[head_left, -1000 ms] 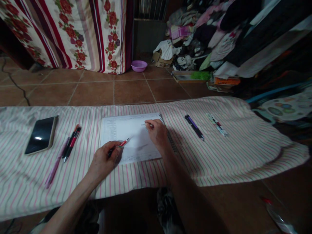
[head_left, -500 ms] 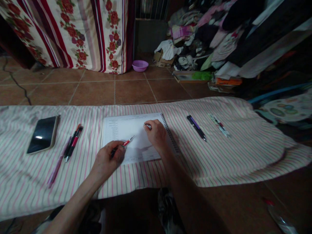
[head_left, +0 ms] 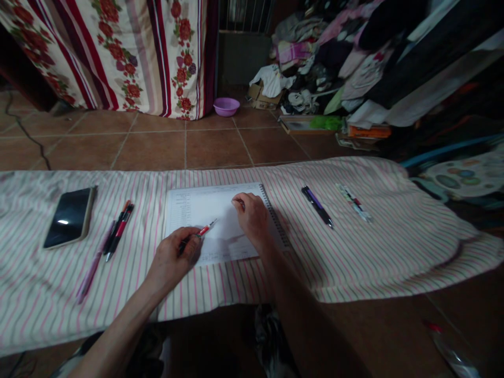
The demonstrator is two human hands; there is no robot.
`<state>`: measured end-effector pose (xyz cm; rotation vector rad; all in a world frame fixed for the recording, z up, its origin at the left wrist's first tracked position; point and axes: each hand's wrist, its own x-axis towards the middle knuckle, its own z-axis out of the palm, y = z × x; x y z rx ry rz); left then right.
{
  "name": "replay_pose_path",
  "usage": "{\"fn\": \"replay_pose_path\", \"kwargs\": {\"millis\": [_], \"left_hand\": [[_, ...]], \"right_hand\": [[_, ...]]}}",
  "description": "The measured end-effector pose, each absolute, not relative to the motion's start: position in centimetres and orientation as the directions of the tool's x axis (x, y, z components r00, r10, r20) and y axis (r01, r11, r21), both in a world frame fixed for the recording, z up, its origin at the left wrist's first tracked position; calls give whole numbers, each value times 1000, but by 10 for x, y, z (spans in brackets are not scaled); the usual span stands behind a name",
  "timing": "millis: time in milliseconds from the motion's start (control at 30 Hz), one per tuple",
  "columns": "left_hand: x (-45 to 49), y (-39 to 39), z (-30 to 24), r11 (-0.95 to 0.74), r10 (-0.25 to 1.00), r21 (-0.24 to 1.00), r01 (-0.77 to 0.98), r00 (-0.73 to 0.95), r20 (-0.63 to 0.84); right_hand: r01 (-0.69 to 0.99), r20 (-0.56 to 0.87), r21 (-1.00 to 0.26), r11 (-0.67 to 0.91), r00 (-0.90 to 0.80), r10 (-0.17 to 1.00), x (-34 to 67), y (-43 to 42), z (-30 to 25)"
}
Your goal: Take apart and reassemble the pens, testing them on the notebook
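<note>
Spiral notebook (head_left: 205, 210) is laid open on the desk, over a striped cloth (head_left: 374, 247), with the wire binding along its right edge. The page seems to be printed with a faint table; the text is too small to be read.

Left hand (head_left: 171, 257): closed in a pinch on a red pen (head_left: 199, 232), held over the notebook's lower left part, tip aimed up and right across the page. Whether the tip touches the paper cannot be told.

Right hand (head_left: 252, 218): fingers curled, tips pressed down on the notebook's right half, near the binding. Something small may be pinched under the fingertips; it cannot be told.

Handling, judged: the red pen is taken as light and stiff with a slick plastic barrel, best gripped low on the barrel near the tip. The notebook is taken as light with thin, floppy pages, best pinned flat with the fingertips or lifted by the bound edge.

Left of the notebook: two pens (head_left: 118, 231) side by side, a pink pen (head_left: 90, 270) below them, a phone (head_left: 69, 216) further out, screen up. Right of the notebook: a purple pen (head_left: 317, 206), then a white pen (head_left: 352, 202). Beyond the notebook, on the tiled floor: a purple basin (head_left: 226, 106), a floral cloth (head_left: 129, 52) and a heap of clothes (head_left: 334, 58).
</note>
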<state>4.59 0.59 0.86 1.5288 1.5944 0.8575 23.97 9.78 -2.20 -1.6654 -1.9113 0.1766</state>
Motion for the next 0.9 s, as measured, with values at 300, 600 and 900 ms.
{"fn": "replay_pose_path", "kwargs": {"millis": [300, 600, 900], "left_hand": [[44, 9, 5, 52, 998, 865, 499, -6, -56], [43, 11, 6, 70, 997, 849, 524, -14, -74], [42, 12, 4, 31, 999, 827, 561, 8, -42]], "right_hand": [[698, 352, -676, 237, 23, 936, 241, 95, -14], [316, 250, -913, 256, -61, 966, 234, 87, -12], [320, 298, -878, 355, -215, 930, 233, 76, -4]]}}
